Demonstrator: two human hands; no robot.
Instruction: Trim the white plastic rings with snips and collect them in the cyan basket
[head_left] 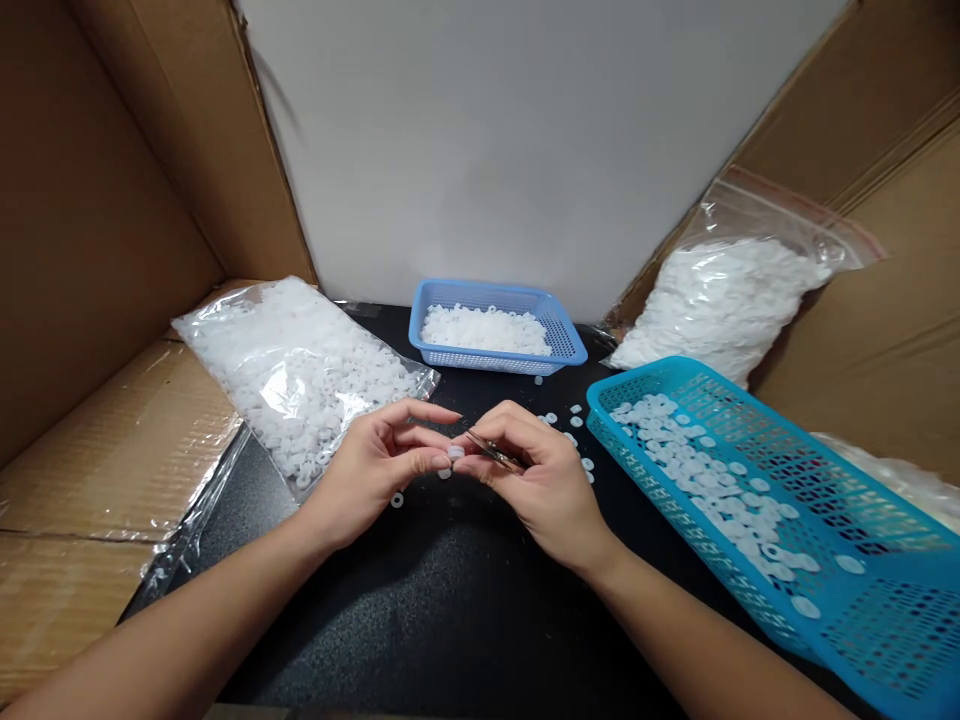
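Since the white ring (455, 452) sits only at the fingertips of my left hand (375, 470), pinched narrow between thumb and forefinger and touching the tweezers (491, 450), I reckon a slip of the points could flick it among the loose rings (576, 422) on the tabletop (420, 600) just beyond my right hand (540, 480). Left palm faces inward, spare fingers spread; right hand is curled tight around the tweezers.
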